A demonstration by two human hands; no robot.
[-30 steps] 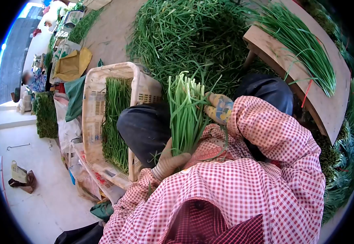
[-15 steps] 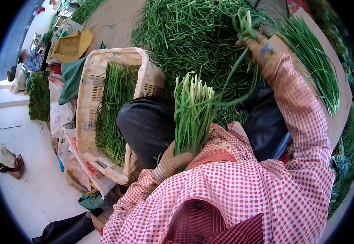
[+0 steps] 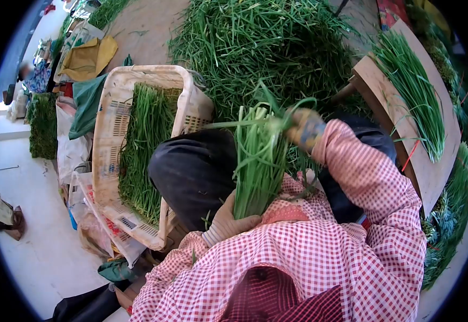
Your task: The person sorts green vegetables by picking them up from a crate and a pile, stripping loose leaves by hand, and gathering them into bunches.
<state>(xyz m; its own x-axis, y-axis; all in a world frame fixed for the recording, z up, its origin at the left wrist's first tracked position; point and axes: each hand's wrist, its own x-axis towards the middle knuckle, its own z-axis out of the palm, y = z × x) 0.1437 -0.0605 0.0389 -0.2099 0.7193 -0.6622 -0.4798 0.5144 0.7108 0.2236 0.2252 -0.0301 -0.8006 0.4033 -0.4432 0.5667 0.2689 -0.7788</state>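
My gloved left hand (image 3: 227, 221) is wrapped round the lower part of a thick bunch of garlic chives (image 3: 258, 172), held upright against my lap. The pale cut ends of the bunch point up and away from me. At its top right edge is my right hand (image 3: 305, 131), in a glove with blue and yellow patches, closed and slightly blurred. It grips a few loose chive leaves (image 3: 269, 96) that cross over the bunch's pale ends. Exactly how the fingers hold these leaves is smeared by motion.
A big heap of loose chives (image 3: 260, 48) lies in front of me. To the left stands a dirty white plastic crate (image 3: 105, 161) with chives inside. On the right, a wooden board (image 3: 387, 102) carries more chives (image 3: 414, 91). Bags and cloths lie farther left; a person is at the far left.
My right hand has come down and left from above the heap to the top of the bunch, bringing the loose leaves along. My left hand keeps its hold on the bunch.
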